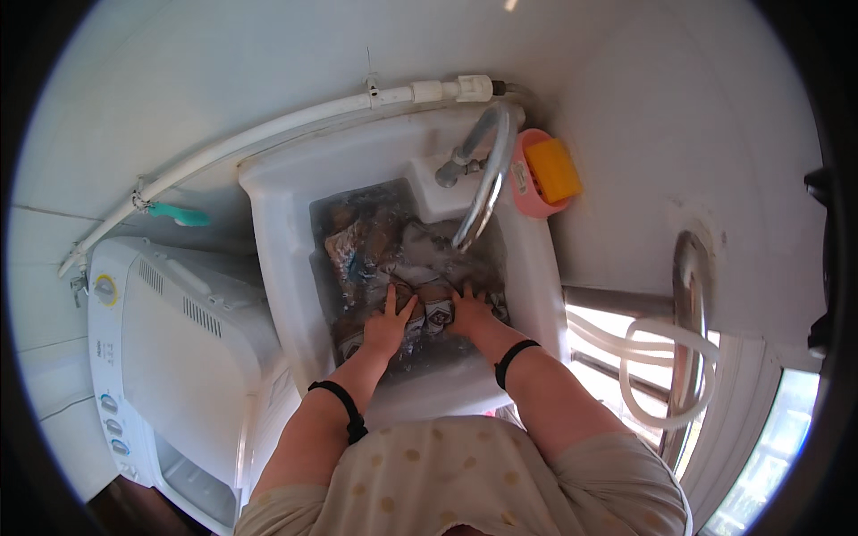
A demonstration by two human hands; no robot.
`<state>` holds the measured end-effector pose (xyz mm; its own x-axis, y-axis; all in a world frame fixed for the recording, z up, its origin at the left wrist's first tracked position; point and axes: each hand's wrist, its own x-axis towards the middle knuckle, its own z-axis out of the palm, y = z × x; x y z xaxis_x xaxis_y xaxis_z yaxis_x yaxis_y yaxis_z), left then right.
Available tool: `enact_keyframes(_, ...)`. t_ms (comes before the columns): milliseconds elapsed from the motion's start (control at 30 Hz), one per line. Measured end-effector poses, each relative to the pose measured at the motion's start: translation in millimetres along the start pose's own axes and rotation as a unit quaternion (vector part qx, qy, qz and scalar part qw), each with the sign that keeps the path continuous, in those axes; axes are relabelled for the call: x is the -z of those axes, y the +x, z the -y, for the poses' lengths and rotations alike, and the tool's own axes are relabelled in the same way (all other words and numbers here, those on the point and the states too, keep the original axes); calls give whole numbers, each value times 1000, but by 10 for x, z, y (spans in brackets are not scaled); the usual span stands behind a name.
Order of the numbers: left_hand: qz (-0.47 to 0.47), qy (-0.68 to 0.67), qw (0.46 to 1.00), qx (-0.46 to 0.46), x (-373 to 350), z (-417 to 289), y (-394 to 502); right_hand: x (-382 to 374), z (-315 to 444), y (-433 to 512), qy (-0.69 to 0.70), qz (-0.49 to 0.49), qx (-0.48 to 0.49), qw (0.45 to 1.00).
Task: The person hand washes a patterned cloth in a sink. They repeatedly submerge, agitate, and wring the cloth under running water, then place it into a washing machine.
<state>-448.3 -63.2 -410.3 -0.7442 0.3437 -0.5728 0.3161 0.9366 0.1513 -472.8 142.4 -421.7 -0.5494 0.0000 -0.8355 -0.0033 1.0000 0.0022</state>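
Note:
Both my hands are over a white sink (275, 268) that holds dark, murky water with wet cloth (429, 244) in it. My left hand (389, 327) rests on the cloth with its fingers spread. To its right, my right hand (470, 311) presses on the same cloth, fingers apart, beside a patterned band (439, 315) with a dark diamond motif. Brownish cloth with a blue patch lies at the left of the basin. A curved metal faucet (493, 181) reaches over the water above my hands. Parts of the fingertips are hidden by water and cloth.
A pink basket (529, 201) with a yellow sponge (554, 171) sits at the sink's back right corner. At left stands a white Haier washing machine (181, 321). A white pipe (268, 136) runs along the wall, with a teal-handled brush (179, 214) hanging from it. A pale hose (627, 385) loops at right.

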Motion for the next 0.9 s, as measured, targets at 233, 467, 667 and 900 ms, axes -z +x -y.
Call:
enact_keyframes(233,33,-23,999,-35,-436,237,670,-272,-219,840,-25,-25,107,994)
enact_keyframes(467,11,-142,989,40,-224,291,623,493,-192,263,18,88,133,987)
enact_keyframes(667,-95,-597,783,144,595,622,-174,650,-66,-507,154,28,148,977)
enact_keyframes(900,-166,-685,708,-42,1649,483,-976,280,236,-752,682,307,94,657)
